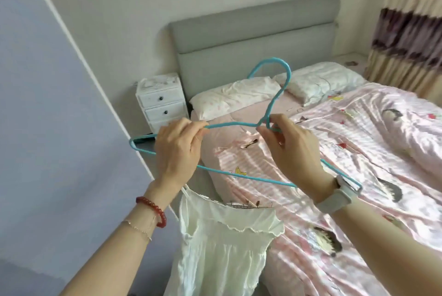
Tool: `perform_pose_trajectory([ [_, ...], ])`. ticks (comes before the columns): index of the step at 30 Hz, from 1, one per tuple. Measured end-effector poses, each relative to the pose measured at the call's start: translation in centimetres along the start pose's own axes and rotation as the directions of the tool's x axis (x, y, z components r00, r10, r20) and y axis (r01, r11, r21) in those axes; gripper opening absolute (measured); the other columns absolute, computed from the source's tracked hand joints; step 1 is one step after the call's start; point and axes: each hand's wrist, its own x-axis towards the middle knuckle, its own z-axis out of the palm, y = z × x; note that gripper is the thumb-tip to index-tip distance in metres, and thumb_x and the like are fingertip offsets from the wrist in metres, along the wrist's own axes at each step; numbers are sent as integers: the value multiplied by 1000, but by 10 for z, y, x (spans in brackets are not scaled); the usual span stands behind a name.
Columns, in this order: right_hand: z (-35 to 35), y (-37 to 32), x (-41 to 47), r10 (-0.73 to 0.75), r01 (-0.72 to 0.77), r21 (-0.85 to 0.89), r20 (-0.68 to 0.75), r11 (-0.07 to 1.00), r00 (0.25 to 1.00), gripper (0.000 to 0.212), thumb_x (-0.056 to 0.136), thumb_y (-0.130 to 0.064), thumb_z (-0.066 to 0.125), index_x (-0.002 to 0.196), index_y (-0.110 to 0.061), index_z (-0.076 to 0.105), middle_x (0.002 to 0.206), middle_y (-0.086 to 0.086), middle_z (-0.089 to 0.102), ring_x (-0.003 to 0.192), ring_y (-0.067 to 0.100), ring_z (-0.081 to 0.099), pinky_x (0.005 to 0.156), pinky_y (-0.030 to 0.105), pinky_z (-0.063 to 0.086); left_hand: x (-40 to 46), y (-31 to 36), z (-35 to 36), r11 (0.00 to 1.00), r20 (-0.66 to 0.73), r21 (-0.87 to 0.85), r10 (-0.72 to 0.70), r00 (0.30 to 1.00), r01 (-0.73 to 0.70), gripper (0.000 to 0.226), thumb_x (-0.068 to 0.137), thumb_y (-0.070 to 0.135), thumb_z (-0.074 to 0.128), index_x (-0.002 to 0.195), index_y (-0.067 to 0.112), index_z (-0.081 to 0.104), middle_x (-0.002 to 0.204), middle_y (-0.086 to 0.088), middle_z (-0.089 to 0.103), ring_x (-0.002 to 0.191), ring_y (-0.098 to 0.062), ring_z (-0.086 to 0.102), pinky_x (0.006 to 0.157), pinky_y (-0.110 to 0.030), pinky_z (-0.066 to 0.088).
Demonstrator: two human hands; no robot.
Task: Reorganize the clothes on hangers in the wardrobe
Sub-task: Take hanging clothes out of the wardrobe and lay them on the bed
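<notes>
At nine o'clock of the view stands a pale lilac panel [47, 104], perhaps a wardrobe door, though I cannot tell for sure; just past it a small white drawer unit [160, 101] sits against the grey headboard [253, 39]. Moving toward centre, the left hand [178, 152] has its fingers curled round the left shoulder of a turquoise wire hanger [229, 124], thumb and fingertips pinching the wire; a red bead bracelet [153, 209] and a thin chain circle that wrist. Below, at six o'clock, a white ruffled strap dress [222, 243] hangs down with a thin strap running up behind the left hand, so it seems partly hooked on the hanger or held with it; which one I cannot tell. At centre the hanger's hook rises toward twelve o'clock. The right hand [291, 149] pinches the wire at the base of the hook, fingers closed on it, with a pale watch [336, 196] on the wrist. Further right, from two to four o'clock, the bed [370, 128] carries a pink striped cartoon-print quilt and two pillows [236, 97], with curtains [411, 32] beyond.

As a judgement, the work is at an early or middle step: this dress is not yet sitting properly on its hanger, and hanging it in the wardrobe remains. No rail or other hung clothes are in view.
</notes>
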Motion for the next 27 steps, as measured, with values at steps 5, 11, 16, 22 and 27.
perform_pose_trajectory([
  [5, -47, 45, -6, 384, -384, -153, -31, 911, 923, 27, 88, -36, 56, 72, -14, 57, 53, -5, 43, 65, 35, 55, 53, 31, 29, 26, 56, 68, 963, 119, -269, 35, 992, -2, 19, 85, 18, 58, 88, 5, 71, 73, -10, 64, 68, -31, 60, 68, -36, 41],
  [11, -103, 75, -40, 570, -614, -136, -259, 777, 780, 30, 87, -32, 58, 61, -25, 45, 42, -7, 37, 56, 22, 40, 51, 31, 22, 38, 131, 120, 907, 172, -415, 161, 972, -77, 18, 82, 19, 60, 89, 7, 71, 75, -12, 65, 73, -32, 60, 76, -43, 40],
  [16, -175, 98, -39, 605, -689, -92, -408, 718, 684, 35, 87, -29, 58, 54, -22, 50, 45, -8, 38, 58, 20, 40, 55, 31, 29, 77, 212, 138, 834, 117, -519, 285, 951, -186, 18, 83, 24, 62, 88, 9, 71, 77, -11, 66, 76, -32, 61, 74, -41, 39],
  [22, -296, 131, -3, 504, -682, -103, -595, 724, 626, 19, 85, -36, 58, 86, -20, 69, 59, -10, 58, 68, 19, 50, 61, 27, 31, 142, 339, 141, 747, -86, -597, 303, 949, -293, 20, 84, 28, 58, 88, 13, 71, 79, -8, 66, 79, -30, 59, 84, -39, 33],
  [27, -412, 178, 21, 382, -674, -251, -665, 695, 642, 26, 87, -40, 55, 97, -22, 71, 87, 5, 70, 77, 22, 56, 65, 26, 32, 190, 460, 149, 695, -171, -630, 310, 935, -346, 23, 89, 30, 56, 96, 12, 70, 89, -9, 67, 90, -29, 57, 94, -40, 31],
])
